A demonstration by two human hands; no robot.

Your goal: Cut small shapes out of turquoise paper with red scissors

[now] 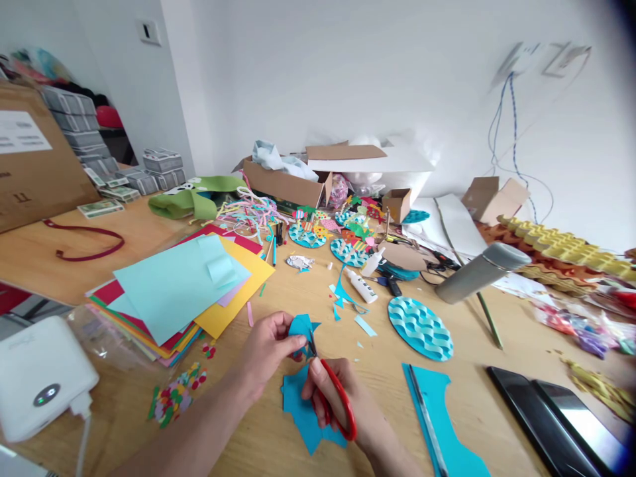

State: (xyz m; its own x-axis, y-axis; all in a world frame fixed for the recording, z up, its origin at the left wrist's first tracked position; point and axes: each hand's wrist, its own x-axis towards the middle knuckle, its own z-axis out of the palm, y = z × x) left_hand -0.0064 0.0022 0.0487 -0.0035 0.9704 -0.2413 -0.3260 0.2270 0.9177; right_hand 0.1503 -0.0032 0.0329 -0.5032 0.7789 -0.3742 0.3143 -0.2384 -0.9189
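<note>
Wooden tabletop point(387, 387) w/ craft clutter runs up to a white wall point(318, 73), coloured-paper stack point(163, 285) mid-left of frame, wavy-patterned blue oval point(420, 328) right of ctr. My L hand point(268, 341) pinches a small blue paper piece point(299, 326) betw. thumb & fingers, just below ctr, while my R hand point(340, 381), close at its lower right, grips red-handled scissors point(350, 424) w/ the blades at the paper's edge. Paper's prob. light, stiffish & easy to crease, so best held flat by the edge away from the blades; jagged blue sheet point(304, 421) lies lower ctr, partly hidden under my R hand.
</note>
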